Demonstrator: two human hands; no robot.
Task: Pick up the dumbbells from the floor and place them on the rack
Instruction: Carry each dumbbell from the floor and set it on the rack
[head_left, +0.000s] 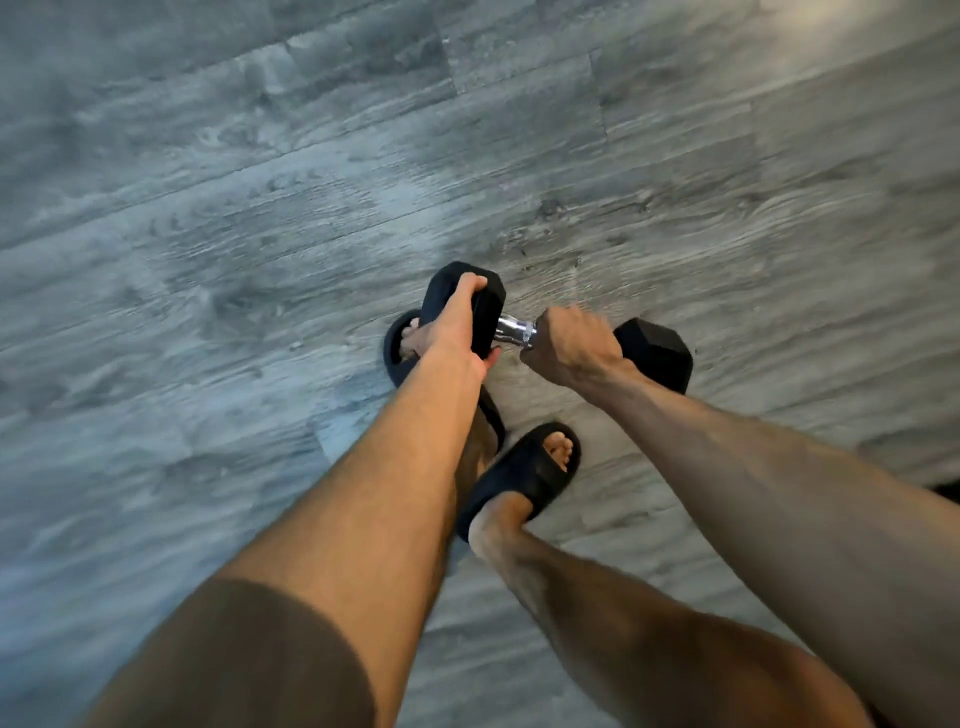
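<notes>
Head view: left grip (457, 322) clasped one end of the dumbbell (657, 353), right grip (571, 345) its handle (a slip risked the toes (562, 448) below).

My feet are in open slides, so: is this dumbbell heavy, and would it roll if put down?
Probably heavy: both the left hand and right hand carry the dumbbell. Its flat-sided heads should resist rolling. The shiny handle may be slippery.

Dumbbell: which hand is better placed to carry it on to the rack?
Right, probably. The right hand curls round the handle of the dumbbell; the left hand only grips one head. No rack in view.
</notes>
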